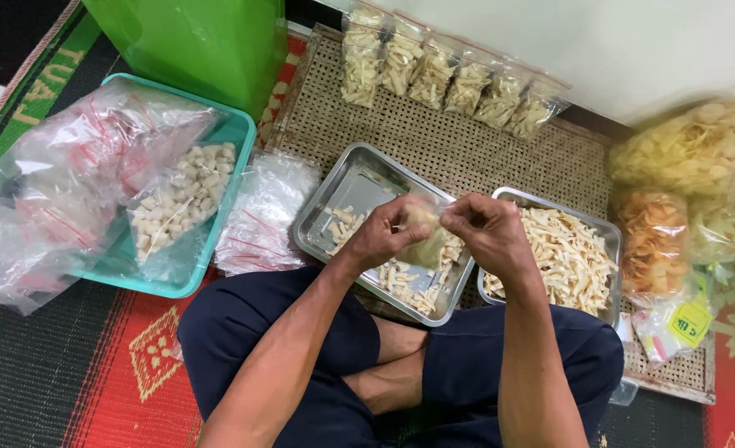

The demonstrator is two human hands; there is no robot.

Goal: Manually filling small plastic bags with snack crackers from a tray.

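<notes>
Together, the left hand [388, 232] and right hand [485, 228] pinch a small clear plastic bag of pale snack sticks [425, 241], fingers closed on its top, above the shiny rectangular steel tray [343, 187] at the woven rattan mat's [467, 153] near edge.

**Colours and Patterns on the Floor**

Teal basket [226, 133]; bright green bin [193, 41]. Silver metal trays [334, 199] with pale cream snack sticks [567, 257]. Tan woven mat [459, 149] in open lattice. Clear bags [69, 182] with red seal stripes. Rug [110, 365] striped black and red, with yellow diamond motif. Navy trousers [318, 365]. Orange chips [654, 241] beside pale yellow ones [691, 149].
</notes>
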